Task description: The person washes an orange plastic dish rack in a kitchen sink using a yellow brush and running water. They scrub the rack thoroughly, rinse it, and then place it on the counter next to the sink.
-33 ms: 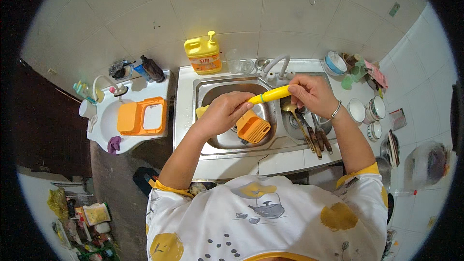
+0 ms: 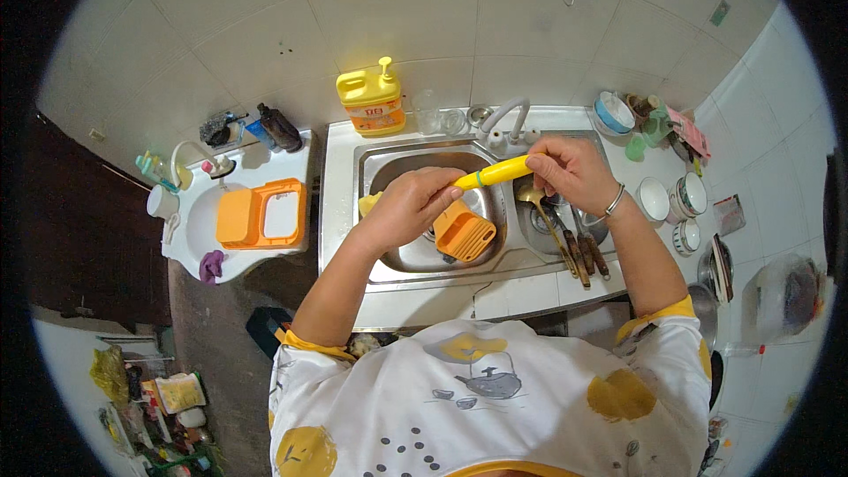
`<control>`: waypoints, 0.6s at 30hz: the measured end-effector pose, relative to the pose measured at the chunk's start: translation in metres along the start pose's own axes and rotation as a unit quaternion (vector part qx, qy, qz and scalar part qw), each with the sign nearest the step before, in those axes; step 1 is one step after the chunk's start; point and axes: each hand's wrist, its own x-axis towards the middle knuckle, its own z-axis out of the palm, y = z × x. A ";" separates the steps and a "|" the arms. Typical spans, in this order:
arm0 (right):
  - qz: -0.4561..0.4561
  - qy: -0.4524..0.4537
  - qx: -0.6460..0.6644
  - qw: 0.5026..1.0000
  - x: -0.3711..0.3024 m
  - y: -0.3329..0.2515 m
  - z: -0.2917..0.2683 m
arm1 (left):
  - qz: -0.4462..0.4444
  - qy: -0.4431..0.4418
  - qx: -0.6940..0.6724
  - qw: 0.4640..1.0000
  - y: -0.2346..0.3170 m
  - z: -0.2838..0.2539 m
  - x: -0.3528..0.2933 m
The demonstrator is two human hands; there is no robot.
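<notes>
Above the double sink (image 2: 353, 212), both my hands hold a slim yellow handle-like thing with a green band (image 2: 503, 170). My left hand (image 2: 413, 203) is closed on its left end, hiding that part. With thumb and fingers, my right hand (image 2: 570, 175) grips the right end. Exactly what the thing is, I cannot make out. Below it, an orange slotted plastic holder (image 2: 465, 234) sits tilted in the left basin. A yellow piece, perhaps a sponge or cloth (image 2: 368, 203), shows beside my left hand. Under my right hand, several ladles and spatulas with brown handles (image 2: 583, 252) lean in the right basin.
A yellow pump jug (image 2: 371, 104), glass cups (image 2: 427, 115) and the faucet (image 2: 508, 119) stand behind the sink. Bowls (image 2: 652, 200) line the counter at right. On the washbasin (image 2: 199, 221) at left lie an orange container (image 2: 258, 215) and a purple cloth (image 2: 210, 266).
</notes>
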 end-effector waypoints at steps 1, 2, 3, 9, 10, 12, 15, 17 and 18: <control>0.008 0.012 0.009 1.000 -0.003 -0.002 0.000 | 0.001 0.002 0.005 1.000 0.001 0.001 0.001; -0.006 0.025 0.047 0.999 -0.006 0.000 0.002 | 0.003 0.004 0.010 1.000 0.001 0.003 0.002; -0.019 0.037 0.084 0.996 -0.008 0.003 0.003 | 0.005 0.007 0.014 1.000 0.001 0.005 0.003; 0.018 0.020 0.149 0.988 -0.021 0.000 -0.003 | -0.010 -0.029 0.037 0.999 0.008 0.011 0.007; 0.028 0.006 0.106 0.994 -0.020 0.002 -0.007 | -0.004 -0.030 0.047 0.998 0.008 0.013 0.008; 0.042 -0.009 0.047 0.998 -0.023 0.005 -0.011 | -0.010 -0.037 0.050 0.998 0.012 0.014 0.008; 0.029 0.000 0.024 0.999 -0.027 0.005 -0.012 | -0.009 -0.042 0.062 0.997 0.013 0.016 0.010; -0.012 0.029 0.047 0.998 -0.031 0.010 -0.006 | 0.003 -0.046 0.065 0.997 0.014 0.017 0.011; -0.053 0.024 0.017 0.998 -0.031 0.013 -0.004 | 0.013 -0.048 0.062 0.997 0.014 0.018 0.010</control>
